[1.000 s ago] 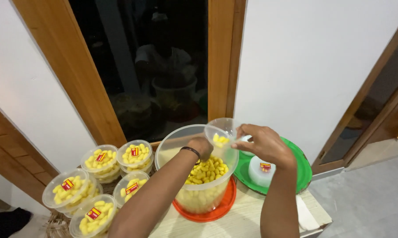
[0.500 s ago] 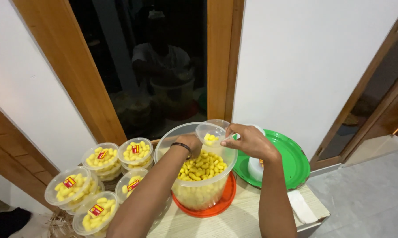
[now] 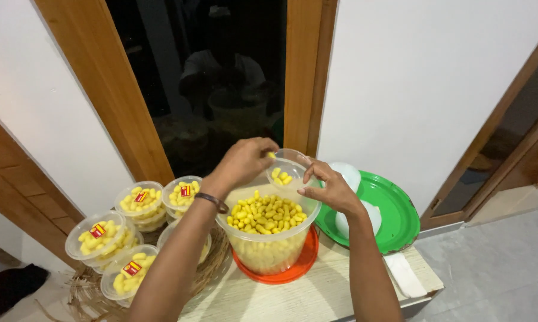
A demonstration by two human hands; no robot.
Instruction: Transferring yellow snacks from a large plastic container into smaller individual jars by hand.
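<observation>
In the middle of the head view, above the big clear tub (image 3: 269, 238) of yellow snacks: both hands meeting at a small clear container (image 3: 288, 170). Left hand (image 3: 242, 160) over the small container's far-left rim, fingers (image 3: 268, 147) curled and pressed together, pinching one yellow piece (image 3: 271, 155) at the tips. Dark band (image 3: 212, 201) around the left wrist. Right hand (image 3: 331, 189) at the container's right side, thumb and fingers (image 3: 312, 168) wrapped around its wall, holding it tilted just above the tub's far rim. A few yellow pieces (image 3: 281, 176) lying inside the small container. Big tub roughly two-thirds full, standing on an orange lid (image 3: 299, 268) on the pale bench (image 3: 317, 298).

To the right, touching the orange lid's edge: a green plate (image 3: 397, 217) carrying white rounded things (image 3: 348, 174), partly hidden behind the right forearm. Near-right on the bench: a folded white cloth (image 3: 405, 274).

To the left, well apart from the hands: a cluster of sealed small tubs (image 3: 142, 203) filled with the same yellow snacks, each lid bearing a red and yellow sticker, resting in a woven straw tray (image 3: 87, 292).

Far behind: a dark glass pane (image 3: 215, 77) in a wooden frame (image 3: 105, 83), showing a dim reflection of a person; white wall (image 3: 424, 71) on the right.
</observation>
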